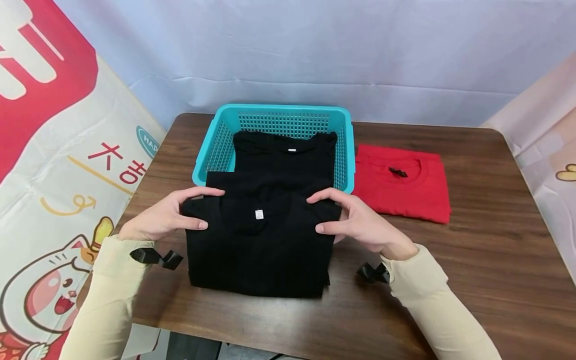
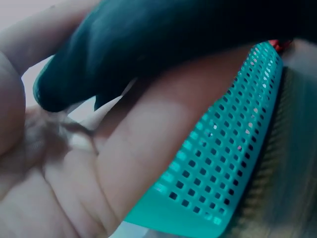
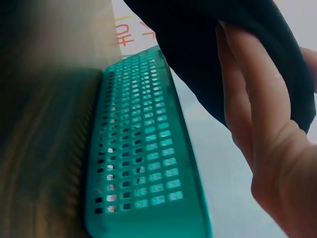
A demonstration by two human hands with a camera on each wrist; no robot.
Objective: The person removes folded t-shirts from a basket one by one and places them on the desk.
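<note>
A folded black T-shirt (image 1: 261,250) with a small white neck label is held at its two upper sides, just in front of a turquoise basket (image 1: 339,120). My left hand (image 1: 168,215) grips its left side, the thumb on top and other fingers beneath. On the opposite side, my right hand (image 1: 360,222) grips it the same way. In the right wrist view, fingers (image 3: 262,79) lie under the cloth. Another black shirt (image 1: 288,155) lies inside the basket, its lower part hidden behind the held one. The left wrist view shows dark cloth (image 2: 129,54) between thumb and fingers.
A folded red T-shirt (image 1: 405,195) lies right of the basket on the brown wooden table (image 1: 486,225). Behind the table hangs a pale curtain (image 1: 315,50). A printed banner (image 1: 54,175) stands along the left side. Black straps hang from both wrists.
</note>
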